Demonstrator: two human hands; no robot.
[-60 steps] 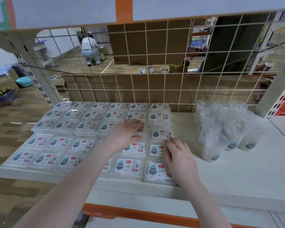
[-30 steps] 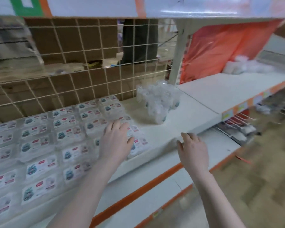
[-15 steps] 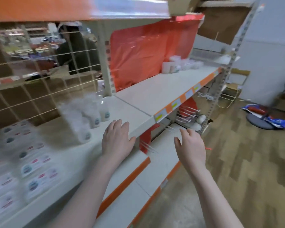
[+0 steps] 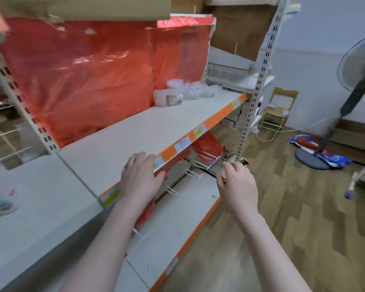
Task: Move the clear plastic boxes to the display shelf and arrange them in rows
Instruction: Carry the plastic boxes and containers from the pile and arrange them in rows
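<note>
White display shelf (image 4: 148, 125), empty hands

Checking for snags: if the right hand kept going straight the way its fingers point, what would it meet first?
Probably the white display hooks under the shelf, just beyond the right hand; depth is unclear.

A white display shelf (image 4: 135, 131) with an orange front strip is seen. At its far end, against red plastic sheeting, a small cluster of clear plastic boxes (image 4: 183, 92) is set. A blurred clear packet (image 4: 2, 199) is seen at the near left.
</note>
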